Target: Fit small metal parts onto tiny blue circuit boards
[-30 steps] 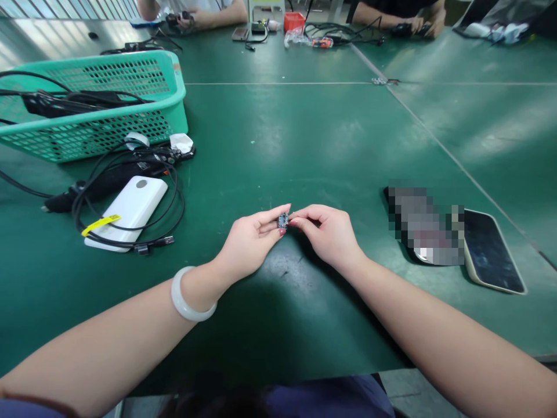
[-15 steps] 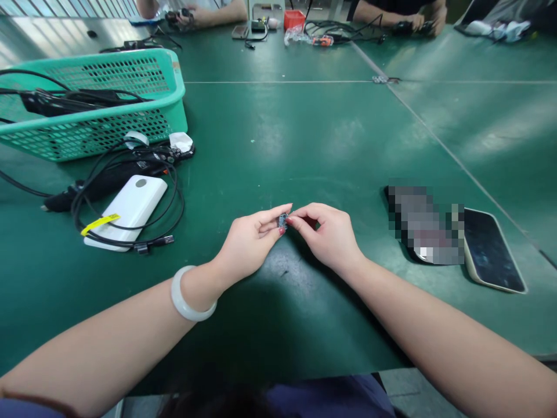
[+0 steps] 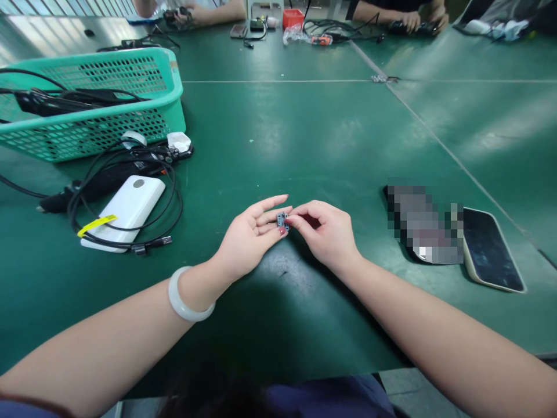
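Observation:
A small blue-grey part with dark spots or holes [image 3: 282,220] sits between my two hands, above the green table [image 3: 278,325]; its exact kind is too small to make out. My left hand [image 3: 248,235], palm turned up, holds it between the thumb and the lower fingers, while the upper fingers stretch out apart. From the right, my right hand [image 3: 328,232] pinches the part's edge with thumb and index finger, the other fingers curled in. A pale bangle [image 3: 180,296] circles my left wrist.
On the left stand a green basket [image 3: 167,104] of black cables and a white power bank [image 3: 124,212] tangled with a cable. Rightward lie a partly pixelated dark object [image 3: 418,226] and a phone [image 3: 494,249]. Across the table, co-workers' hands [image 3: 411,23] handle black items.
My left hand's upper fingers have lifted and spread away from the part, showing more of it. The right hand keeps its pinch nearly in place.

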`<state>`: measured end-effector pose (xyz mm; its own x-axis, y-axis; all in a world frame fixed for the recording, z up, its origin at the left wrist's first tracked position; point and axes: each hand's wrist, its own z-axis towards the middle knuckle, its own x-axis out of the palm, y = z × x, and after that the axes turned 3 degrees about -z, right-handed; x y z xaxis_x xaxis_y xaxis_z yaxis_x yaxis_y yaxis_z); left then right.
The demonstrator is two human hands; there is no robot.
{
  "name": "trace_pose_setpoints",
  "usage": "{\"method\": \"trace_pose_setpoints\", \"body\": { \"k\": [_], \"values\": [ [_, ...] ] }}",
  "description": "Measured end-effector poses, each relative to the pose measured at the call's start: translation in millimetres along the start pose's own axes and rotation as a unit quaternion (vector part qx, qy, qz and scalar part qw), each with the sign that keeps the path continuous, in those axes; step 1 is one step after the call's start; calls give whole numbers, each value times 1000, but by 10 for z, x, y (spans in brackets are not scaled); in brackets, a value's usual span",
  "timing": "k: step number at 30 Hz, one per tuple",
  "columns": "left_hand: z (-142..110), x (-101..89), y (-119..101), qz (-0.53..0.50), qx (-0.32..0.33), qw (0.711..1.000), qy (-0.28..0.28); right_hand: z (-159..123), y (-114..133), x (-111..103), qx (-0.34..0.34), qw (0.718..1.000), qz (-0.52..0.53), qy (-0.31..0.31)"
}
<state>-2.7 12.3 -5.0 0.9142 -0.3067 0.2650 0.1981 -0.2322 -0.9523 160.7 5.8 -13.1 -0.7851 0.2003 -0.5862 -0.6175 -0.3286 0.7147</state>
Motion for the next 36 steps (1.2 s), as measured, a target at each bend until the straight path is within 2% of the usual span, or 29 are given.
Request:
{"method": "trace_pose_setpoints", "body": {
  "k": [3,6,11,18,21,24,28,32,36],
  "values": [
    [27,-14,-1,-38,-10,999,-27,53,-80,-40,37,999,24,-4],
    [63,-42,-2,-60,-15,995,-77,104,-195,-92,59,998,-21,-16],
    [98,-47,-15,-91,-23,988,-120,129,-301,-76,16,988,-144,45],
    [94,-13,-18,-81,-28,988,-132,174,-275,1,-29,976,-196,90],
    [93,-12,-12,-77,-23,988,-130,164,-254,-28,-1,986,-150,75],
    [91,-17,3,-73,-14,990,-120,136,-205,-67,75,996,-24,39],
    [92,-34,30,-62,1,992,-109,113,-110,-85,123,985,111,37],
    [95,-50,50,-37,12,995,-94,92,-38,-70,96,989,110,24],
    [90,-60,62,30,45,996,-75,61,-7,-83,-2,1000,26,8]
  ]
}}
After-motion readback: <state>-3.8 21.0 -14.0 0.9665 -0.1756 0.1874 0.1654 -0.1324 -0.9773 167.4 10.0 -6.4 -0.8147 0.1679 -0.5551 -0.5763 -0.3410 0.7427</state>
